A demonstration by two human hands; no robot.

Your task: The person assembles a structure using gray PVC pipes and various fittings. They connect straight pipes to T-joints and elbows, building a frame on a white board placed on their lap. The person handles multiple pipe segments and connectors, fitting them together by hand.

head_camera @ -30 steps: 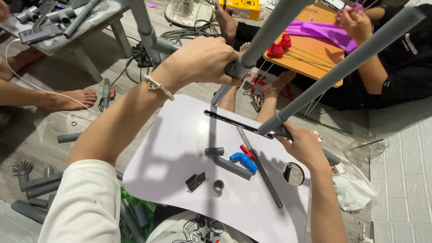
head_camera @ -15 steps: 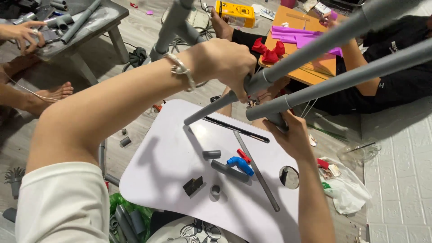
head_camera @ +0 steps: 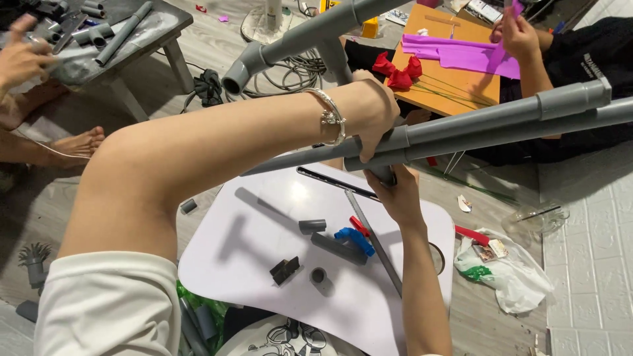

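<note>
pipe frame [head_camera: 475,128] swung flatter; long axis left-right; both hands gripping

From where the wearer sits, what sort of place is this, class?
Probably a home floor used as a craft workspace. People sit on grey wood-look flooring round a low white table strewn with short grey plastic pipe fittings. Both hands, left and right, grip long grey plastic pipes.

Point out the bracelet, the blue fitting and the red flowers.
bracelet [head_camera: 331,118], head view, on its clasp at the wrist.
blue fitting [head_camera: 351,237], head view, on its middle.
red flowers [head_camera: 399,71], head view, on the petals.
</note>
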